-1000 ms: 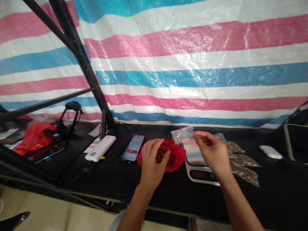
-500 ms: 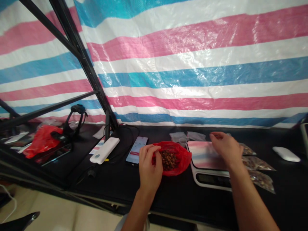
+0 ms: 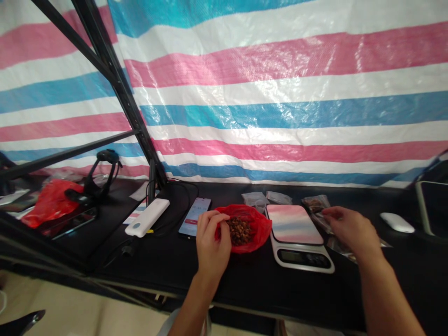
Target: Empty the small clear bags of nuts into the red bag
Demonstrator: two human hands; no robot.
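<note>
My left hand (image 3: 212, 238) has its fingers curled over the near left rim of an open red plastic bag (image 3: 263, 231). Inside the bag lies a heap of small brown dried pieces (image 3: 241, 230). My right hand (image 3: 353, 231) is right of the digital kitchen scale (image 3: 296, 225), its thumb and fingers pinched at the edge of a small clear bag (image 3: 321, 221). Another small clear bag (image 3: 315, 202) with brown contents lies just behind, and one more (image 3: 341, 247) is partly hidden under the hand. The scale's pan is bare.
A phone (image 3: 196, 216) and a white power bank (image 3: 147, 218) with cables lie to the left. Behind the scale are a small clear cup (image 3: 260, 206) and flat clear bags (image 3: 279, 198). A white oval case (image 3: 397, 222) sits right. A black metal frame post (image 3: 140, 121) rises left.
My right hand has moved right, from above the scale to the small bags beside it, uncovering the pan and display. My left hand stays at the red bag. The view has shifted slightly right.
</note>
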